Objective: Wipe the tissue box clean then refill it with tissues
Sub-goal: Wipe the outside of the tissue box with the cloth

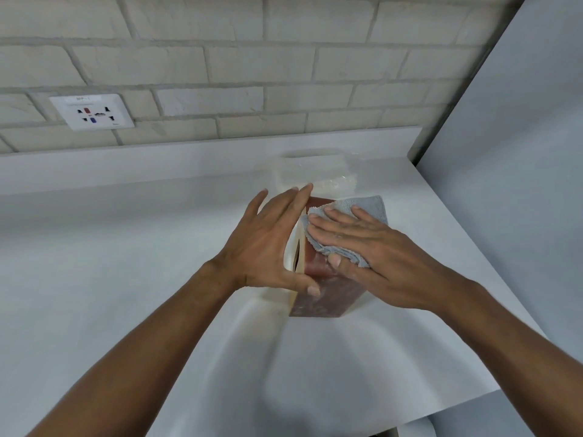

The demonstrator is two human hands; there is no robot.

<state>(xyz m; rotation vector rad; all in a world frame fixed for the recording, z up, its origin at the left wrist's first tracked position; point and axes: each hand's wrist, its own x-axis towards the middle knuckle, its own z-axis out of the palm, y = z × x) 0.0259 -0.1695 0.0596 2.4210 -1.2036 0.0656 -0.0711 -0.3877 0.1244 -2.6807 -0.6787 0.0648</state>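
Toward the table's [126, 247] right edge, the brown tissue box [328, 294] lies tipped on its side. The left hand [265, 244] braces its pale face, fingers straight and spread. The right hand [372, 247] presses a grey cloth [369, 203] flat on top, fingers spread. Just behind the box sits a clear tissue pack [315, 171].

Glossy reddish-brown rectangular tissue box [328, 294] tipped on its side on white counter [126, 247], long axis running away from camera. Cream face with dark slit turned left, brown face up. Grey microfibre cloth [362, 205] spread flat over far part of that upward face, near edge bunched. Clear plastic pack of white tissues [312, 171] lying just behind box's far end; contact unclear.
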